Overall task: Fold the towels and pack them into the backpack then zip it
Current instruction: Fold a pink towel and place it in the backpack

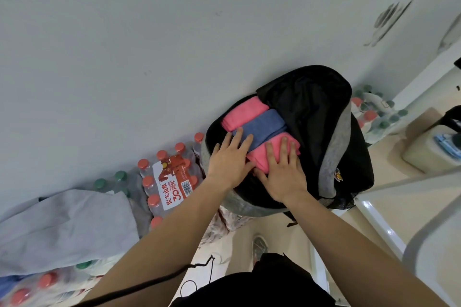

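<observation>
A black and grey backpack (344, 147) stands unzipped against the wall, its flap thrown back. Inside lie three folded towels side by side: a pink towel (243, 113) at the far end, a blue towel (264, 126) in the middle, and a second pink towel (264, 157) nearest me. My left hand (230, 159) rests flat, fingers spread, on the edge of the blue towel. My right hand (284, 172) presses flat on the near pink towel. Neither hand grips anything.
Shrink-wrapped packs of water bottles (169, 182) with red and green caps line the wall at left. A grey cloth (67, 227) is draped over some. More bottles (374, 112) stand behind the backpack. A white frame (379, 222) and my shoe (259, 247) are at right.
</observation>
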